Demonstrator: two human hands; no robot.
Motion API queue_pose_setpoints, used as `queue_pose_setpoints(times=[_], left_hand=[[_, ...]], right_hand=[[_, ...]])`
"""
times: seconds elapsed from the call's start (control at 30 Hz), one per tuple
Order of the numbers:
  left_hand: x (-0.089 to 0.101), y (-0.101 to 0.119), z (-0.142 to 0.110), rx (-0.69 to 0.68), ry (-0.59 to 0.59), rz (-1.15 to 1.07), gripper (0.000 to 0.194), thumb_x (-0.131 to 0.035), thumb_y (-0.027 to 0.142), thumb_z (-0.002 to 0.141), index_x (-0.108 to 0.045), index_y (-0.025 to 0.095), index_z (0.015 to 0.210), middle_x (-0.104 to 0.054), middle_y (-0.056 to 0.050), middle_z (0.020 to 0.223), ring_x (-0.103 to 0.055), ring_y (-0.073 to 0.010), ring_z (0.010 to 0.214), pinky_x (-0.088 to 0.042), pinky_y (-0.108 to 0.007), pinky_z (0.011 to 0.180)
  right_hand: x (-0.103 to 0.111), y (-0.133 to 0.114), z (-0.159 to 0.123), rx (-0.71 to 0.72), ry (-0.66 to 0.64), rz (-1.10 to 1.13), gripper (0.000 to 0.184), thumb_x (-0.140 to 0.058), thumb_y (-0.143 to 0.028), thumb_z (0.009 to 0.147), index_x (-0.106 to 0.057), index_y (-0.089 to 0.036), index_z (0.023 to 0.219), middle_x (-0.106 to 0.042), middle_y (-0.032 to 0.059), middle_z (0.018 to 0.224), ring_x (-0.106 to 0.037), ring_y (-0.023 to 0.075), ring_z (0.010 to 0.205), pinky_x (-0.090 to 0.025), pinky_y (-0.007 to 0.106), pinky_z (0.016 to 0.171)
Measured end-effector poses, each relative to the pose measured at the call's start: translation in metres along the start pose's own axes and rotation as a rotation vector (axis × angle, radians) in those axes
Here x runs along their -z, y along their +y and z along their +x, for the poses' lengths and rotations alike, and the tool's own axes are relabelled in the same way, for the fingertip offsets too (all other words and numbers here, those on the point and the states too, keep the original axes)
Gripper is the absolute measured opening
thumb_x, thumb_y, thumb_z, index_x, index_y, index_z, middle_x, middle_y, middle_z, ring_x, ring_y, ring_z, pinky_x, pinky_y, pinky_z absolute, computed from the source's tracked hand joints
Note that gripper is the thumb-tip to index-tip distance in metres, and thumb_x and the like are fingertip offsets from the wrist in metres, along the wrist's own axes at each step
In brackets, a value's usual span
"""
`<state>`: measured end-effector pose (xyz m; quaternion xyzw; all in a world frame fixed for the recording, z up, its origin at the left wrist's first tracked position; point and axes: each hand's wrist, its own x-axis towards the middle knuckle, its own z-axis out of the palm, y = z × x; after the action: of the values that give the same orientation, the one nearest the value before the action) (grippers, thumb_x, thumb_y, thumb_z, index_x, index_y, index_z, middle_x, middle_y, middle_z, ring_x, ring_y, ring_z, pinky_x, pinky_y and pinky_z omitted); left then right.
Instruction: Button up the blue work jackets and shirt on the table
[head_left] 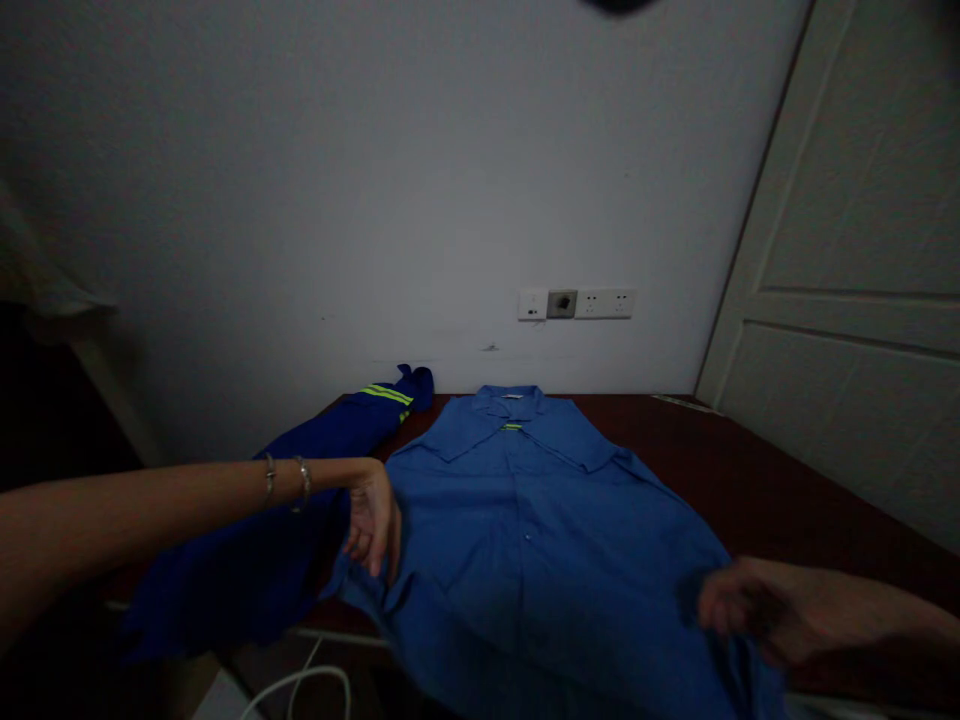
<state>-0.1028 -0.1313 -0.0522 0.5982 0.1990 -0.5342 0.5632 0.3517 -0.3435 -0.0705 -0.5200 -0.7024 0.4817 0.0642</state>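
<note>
A blue button-up shirt [555, 530] lies front side up, its collar toward the wall and its lower part hanging over the near table edge. My left hand [375, 520], bent down at the wrist, pinches the shirt's left side near the hem. On the opposite side my right hand [750, 605] is closed on the shirt's edge, slightly blurred and dim. Fabric bunches a little by the left fingers. Beside my left forearm lies a darker blue garment [322, 430] with yellow-green stripes.
The dark red table [675, 440] meets a pale wall with sockets [604, 303]. A white panelled door [847, 400] stands at right. Below the near edge, a white cable [307, 675] loops at left.
</note>
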Motion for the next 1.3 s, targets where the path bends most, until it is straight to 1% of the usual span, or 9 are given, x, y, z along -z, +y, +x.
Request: queue_pose_setpoints(times=[0.1,0.23,0.33,0.53,0.7,0.83,1.03,1.17,1.3], left_hand=[[0.009,0.008,0.010,0.061,0.199,-0.062,0.022,-0.063,0.034,0.070,-0.067,0.028,0.091,-0.063,-0.001,0.066,-0.060,-0.0148,0.055,-0.051,-0.025,0.049],[0.041,0.018,0.009,0.010,0.872,0.015,0.015,-0.060,0.027,0.068,-0.068,0.020,0.078,-0.060,0.000,0.060,-0.054,-0.0095,0.049,-0.045,-0.017,0.046],[0.078,0.029,0.015,0.067,1.344,0.155,0.018,-0.054,0.022,0.069,-0.067,0.014,0.079,-0.062,-0.002,0.065,-0.057,-0.0117,0.055,-0.046,-0.020,0.051],[0.143,0.060,0.049,0.139,1.743,0.305,0.047,-0.055,0.029,0.072,-0.051,0.014,0.116,-0.054,-0.013,0.117,-0.050,-0.0259,0.107,-0.042,-0.031,0.086],[0.164,0.065,0.074,0.236,1.858,0.388,0.048,-0.053,0.028,0.073,-0.047,0.007,0.117,-0.045,-0.024,0.122,-0.042,-0.0366,0.115,-0.037,-0.047,0.090],[0.174,0.056,0.070,0.211,1.837,0.429,0.038,-0.052,0.030,0.075,-0.054,0.011,0.108,-0.053,-0.020,0.114,-0.046,-0.0322,0.112,-0.040,-0.040,0.088],[0.181,0.035,0.069,0.135,1.825,0.431,0.034,-0.036,0.031,0.087,-0.062,0.013,0.097,-0.060,-0.014,0.106,-0.053,-0.0222,0.103,-0.036,-0.031,0.093],[0.177,0.024,0.076,0.064,1.820,0.583,0.033,-0.043,0.019,0.081,-0.055,0.011,0.111,-0.057,-0.013,0.111,-0.048,-0.0217,0.108,-0.028,-0.035,0.101],[0.174,0.020,0.071,0.099,1.784,0.567,0.030,-0.041,0.008,0.076,-0.057,0.009,0.102,-0.055,-0.017,0.110,-0.049,-0.0249,0.107,-0.035,-0.036,0.094]], right_hand=[[-0.002,-0.016,0.016,0.057,-0.066,0.035,0.041,-0.064,-0.032,0.066,-0.062,-0.017,0.105,-0.064,0.0096,0.096,-0.060,0.0193,0.085,-0.048,0.029,0.073],[0.018,-0.018,0.060,0.154,0.232,-0.110,0.034,-0.050,-0.037,0.077,-0.062,-0.014,0.100,-0.064,0.0087,0.091,-0.060,0.0190,0.085,-0.047,0.031,0.077],[0.032,-0.011,0.109,0.167,0.469,-0.328,0.037,-0.047,-0.034,0.078,-0.060,-0.014,0.106,-0.060,0.0109,0.107,-0.056,0.0212,0.098,-0.042,0.033,0.089],[0.047,-0.017,0.205,0.106,0.659,-0.803,0.040,-0.045,-0.023,0.080,-0.053,-0.014,0.118,-0.047,0.0154,0.127,-0.045,0.0259,0.115,-0.036,0.035,0.093],[0.056,-0.026,0.247,-0.018,0.670,-1.035,0.031,-0.041,-0.014,0.082,-0.053,-0.015,0.111,-0.056,0.0152,0.114,-0.052,0.0253,0.104,-0.041,0.033,0.081],[0.067,-0.022,0.256,-0.039,0.650,-1.093,0.028,-0.033,-0.013,0.087,-0.053,-0.014,0.106,-0.062,0.0158,0.099,-0.059,0.0253,0.090,-0.044,0.031,0.067],[0.072,-0.016,0.258,-0.008,0.608,-1.101,0.027,-0.032,-0.013,0.088,-0.055,-0.013,0.103,-0.064,0.0161,0.091,-0.061,0.0230,0.084,-0.043,0.028,0.067],[0.071,-0.013,0.258,0.003,0.614,-1.088,0.029,-0.032,-0.015,0.089,-0.058,-0.012,0.101,-0.064,0.0172,0.090,-0.061,0.0235,0.085,-0.043,0.029,0.068],[0.082,-0.008,0.255,0.018,0.582,-0.973,0.032,-0.036,-0.011,0.084,-0.059,-0.016,0.106,-0.065,0.0139,0.095,-0.061,0.0223,0.088,-0.042,0.028,0.071]])
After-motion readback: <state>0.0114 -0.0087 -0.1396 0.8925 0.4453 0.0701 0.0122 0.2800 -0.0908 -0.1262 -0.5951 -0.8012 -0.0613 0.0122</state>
